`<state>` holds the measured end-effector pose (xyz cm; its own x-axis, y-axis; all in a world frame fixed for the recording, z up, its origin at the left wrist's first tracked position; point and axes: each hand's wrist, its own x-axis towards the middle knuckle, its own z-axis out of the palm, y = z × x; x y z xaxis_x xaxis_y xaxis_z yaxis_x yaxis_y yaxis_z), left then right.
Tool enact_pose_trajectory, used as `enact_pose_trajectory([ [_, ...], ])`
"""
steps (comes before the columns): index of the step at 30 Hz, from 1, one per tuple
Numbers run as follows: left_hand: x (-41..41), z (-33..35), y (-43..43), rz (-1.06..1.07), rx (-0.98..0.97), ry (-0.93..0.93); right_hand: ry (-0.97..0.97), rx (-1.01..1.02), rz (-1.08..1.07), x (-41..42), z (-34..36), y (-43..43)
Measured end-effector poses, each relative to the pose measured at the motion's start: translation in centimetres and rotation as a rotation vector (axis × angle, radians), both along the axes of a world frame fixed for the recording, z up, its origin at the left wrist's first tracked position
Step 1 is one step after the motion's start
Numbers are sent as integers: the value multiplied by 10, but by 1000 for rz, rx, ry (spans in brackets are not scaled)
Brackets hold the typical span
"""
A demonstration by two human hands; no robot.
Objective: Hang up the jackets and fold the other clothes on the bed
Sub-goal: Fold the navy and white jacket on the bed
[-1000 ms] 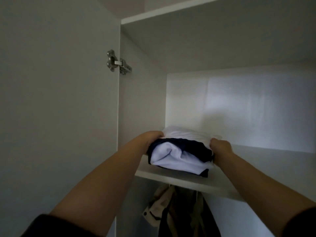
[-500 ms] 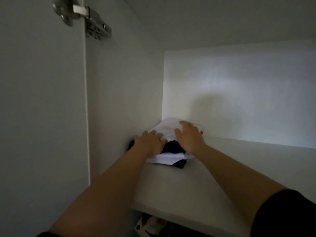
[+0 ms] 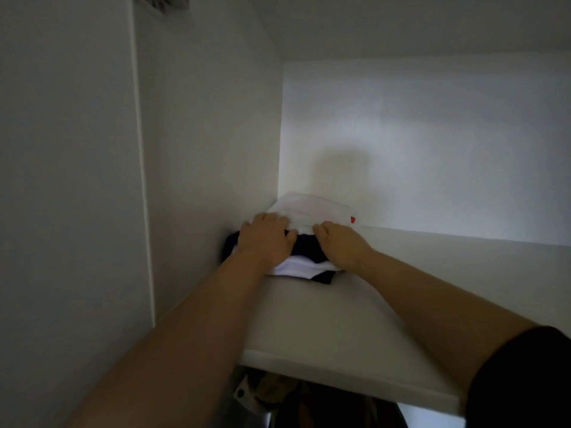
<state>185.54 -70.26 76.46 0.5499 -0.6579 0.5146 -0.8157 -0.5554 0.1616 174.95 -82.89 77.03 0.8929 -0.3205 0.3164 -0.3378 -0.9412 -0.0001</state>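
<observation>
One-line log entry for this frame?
left hand: pressing folded clothes | right hand: on clothes | clothes: on shelf, back-left corner

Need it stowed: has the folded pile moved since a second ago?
Yes. The folded pile went from the front edge of the shelf back toward the rear wall, into the left corner.

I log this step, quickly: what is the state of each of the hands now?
Left hand: open, pressing flat on the folded clothes.
Right hand: on the same pile, fingers bent; grip cannot be told.
</observation>
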Motion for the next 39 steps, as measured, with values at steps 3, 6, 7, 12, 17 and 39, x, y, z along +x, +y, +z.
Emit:
enact_pose_trajectory([
  [3, -23, 4, -1, -95, -143, -36, -226, 107, -99, -32, 4, 9],
  [6, -66, 7, -1, -196, -203, -112, -374, 98, -263, -91, 7, 22],
  [7, -86, 7, -1, -255, -220, -132, -378, 42, -311, -117, 8, 26],
  [12, -216, 20, -8, -508, -205, -249, -284, -280, -568, -273, 17, 54],
  [17, -400, 25, 6, -834, -254, -286, -290, -340, -874, -463, 16, 122],
  [39, -1145, -150, 330, -1970, -219, -187, 57, -252, -1994, -1121, -142, 619],
])
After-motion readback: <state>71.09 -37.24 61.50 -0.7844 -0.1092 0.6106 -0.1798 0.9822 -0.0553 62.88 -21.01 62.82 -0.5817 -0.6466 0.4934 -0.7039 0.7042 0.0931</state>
